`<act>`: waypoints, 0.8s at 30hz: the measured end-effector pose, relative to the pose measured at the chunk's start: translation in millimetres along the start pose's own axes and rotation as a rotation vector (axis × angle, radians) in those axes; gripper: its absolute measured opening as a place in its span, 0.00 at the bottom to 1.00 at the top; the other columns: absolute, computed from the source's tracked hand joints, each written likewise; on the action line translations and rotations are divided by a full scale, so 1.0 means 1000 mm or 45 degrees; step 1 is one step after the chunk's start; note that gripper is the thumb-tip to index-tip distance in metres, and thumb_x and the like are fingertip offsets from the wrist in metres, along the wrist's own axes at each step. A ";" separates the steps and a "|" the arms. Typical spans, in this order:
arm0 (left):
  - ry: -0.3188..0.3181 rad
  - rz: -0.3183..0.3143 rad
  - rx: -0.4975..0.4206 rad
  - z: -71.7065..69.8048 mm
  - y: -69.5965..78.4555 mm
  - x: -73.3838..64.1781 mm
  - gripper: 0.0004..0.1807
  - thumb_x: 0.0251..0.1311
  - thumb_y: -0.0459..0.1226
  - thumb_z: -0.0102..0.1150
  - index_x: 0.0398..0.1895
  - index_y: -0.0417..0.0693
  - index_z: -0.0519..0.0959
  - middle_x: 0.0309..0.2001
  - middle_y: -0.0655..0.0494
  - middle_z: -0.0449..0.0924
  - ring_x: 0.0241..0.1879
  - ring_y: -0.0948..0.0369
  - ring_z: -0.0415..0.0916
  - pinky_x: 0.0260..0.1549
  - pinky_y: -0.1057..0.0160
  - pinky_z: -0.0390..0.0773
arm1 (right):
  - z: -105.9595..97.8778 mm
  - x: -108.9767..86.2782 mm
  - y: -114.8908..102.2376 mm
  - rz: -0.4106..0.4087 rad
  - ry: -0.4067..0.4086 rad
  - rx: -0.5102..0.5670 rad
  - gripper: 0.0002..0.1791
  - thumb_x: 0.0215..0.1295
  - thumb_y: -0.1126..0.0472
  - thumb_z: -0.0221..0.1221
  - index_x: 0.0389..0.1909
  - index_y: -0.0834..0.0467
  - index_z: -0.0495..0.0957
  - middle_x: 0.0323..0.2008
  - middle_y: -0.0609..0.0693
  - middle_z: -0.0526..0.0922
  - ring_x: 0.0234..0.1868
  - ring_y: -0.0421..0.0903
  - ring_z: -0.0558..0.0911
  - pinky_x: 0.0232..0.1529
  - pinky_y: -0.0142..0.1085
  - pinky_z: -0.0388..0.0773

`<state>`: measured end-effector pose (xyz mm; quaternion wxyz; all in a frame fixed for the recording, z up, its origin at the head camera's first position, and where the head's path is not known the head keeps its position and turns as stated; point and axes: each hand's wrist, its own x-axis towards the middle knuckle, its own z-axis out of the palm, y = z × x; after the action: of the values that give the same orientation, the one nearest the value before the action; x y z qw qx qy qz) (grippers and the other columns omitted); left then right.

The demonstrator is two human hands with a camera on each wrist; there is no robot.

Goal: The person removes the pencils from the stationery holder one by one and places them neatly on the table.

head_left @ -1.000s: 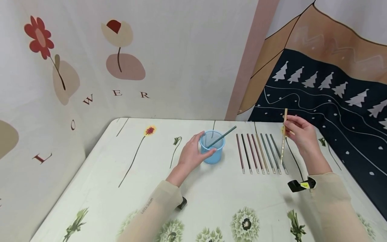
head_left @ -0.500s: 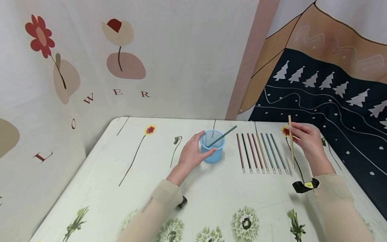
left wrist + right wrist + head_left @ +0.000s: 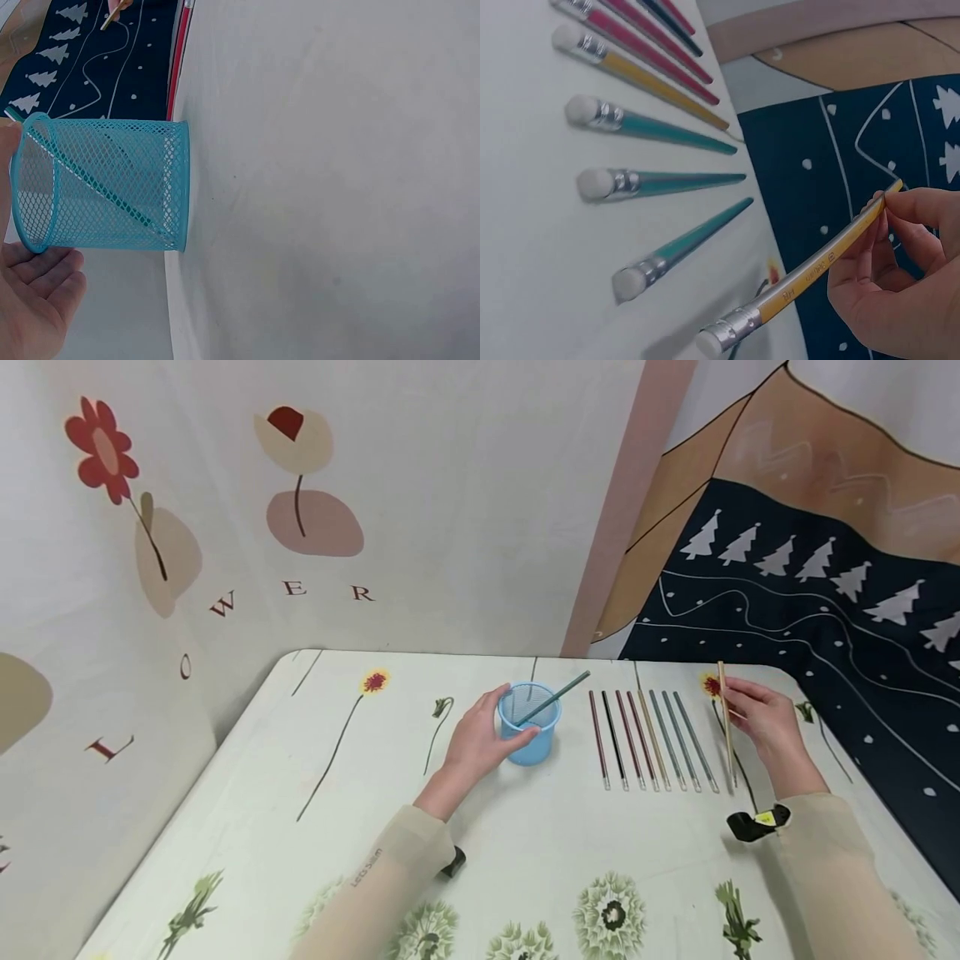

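My left hand [image 3: 474, 739] holds a blue mesh pencil cup [image 3: 529, 752] near its rim, thumb on the near side and fingers round the far side. A green pencil [image 3: 561, 695] leans inside the cup, its upper end sticking out over the right rim. With its thumb and fingertips my right hand [image 3: 770, 727] pinches a yellow pencil [image 3: 810, 266] by its upper end. That pencil points down, eraser end lowest, just right of a row of pencils. In the right wrist view its eraser [image 3: 710, 343] seems near the tabletop; contact cannot be made out.
Several pencils lie side by side between the cup and my right hand: red ones, a black one [image 3: 612, 742], a yellow one [image 3: 652, 739] and green ones [image 3: 696, 743], erasers toward me. A flower-printed cloth [image 3: 525, 843] covers the table; printed curtains [image 3: 450, 527] hang behind it.
My right hand has moved right and down with the yellow pencil, from above the row's right end to beside it. The left hand and cup have stayed in place.
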<state>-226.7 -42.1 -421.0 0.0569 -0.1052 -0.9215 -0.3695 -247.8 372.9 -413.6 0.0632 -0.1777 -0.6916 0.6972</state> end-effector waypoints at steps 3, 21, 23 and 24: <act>0.001 0.002 0.000 0.000 0.000 0.000 0.47 0.54 0.59 0.68 0.74 0.52 0.63 0.71 0.51 0.70 0.68 0.50 0.71 0.63 0.47 0.77 | -0.001 0.002 0.003 0.026 0.004 -0.067 0.07 0.66 0.55 0.65 0.40 0.38 0.86 0.34 0.29 0.84 0.36 0.29 0.81 0.33 0.22 0.80; 0.010 0.008 0.004 0.001 0.000 0.000 0.47 0.54 0.59 0.68 0.74 0.52 0.63 0.71 0.51 0.70 0.68 0.50 0.71 0.63 0.47 0.77 | 0.010 0.006 0.012 0.086 0.010 -0.373 0.07 0.72 0.56 0.56 0.39 0.37 0.79 0.25 0.25 0.77 0.30 0.27 0.75 0.30 0.22 0.75; 0.013 0.010 0.006 0.001 0.000 0.000 0.47 0.54 0.59 0.68 0.74 0.52 0.64 0.70 0.51 0.70 0.68 0.50 0.71 0.63 0.47 0.77 | 0.011 0.008 0.014 0.086 0.009 -0.403 0.06 0.73 0.56 0.56 0.44 0.41 0.80 0.25 0.25 0.76 0.29 0.27 0.75 0.30 0.22 0.75; 0.013 0.011 0.006 0.000 0.001 -0.001 0.47 0.54 0.59 0.68 0.74 0.52 0.64 0.70 0.51 0.70 0.67 0.50 0.72 0.62 0.47 0.77 | 0.011 0.009 0.014 0.083 0.006 -0.416 0.08 0.73 0.56 0.55 0.47 0.44 0.80 0.25 0.25 0.75 0.29 0.27 0.75 0.30 0.22 0.75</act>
<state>-226.0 -41.6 -421.0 0.0636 -0.1070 -0.9216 -0.3675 -257.4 364.7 -429.4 0.0124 -0.2096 -0.7894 0.5768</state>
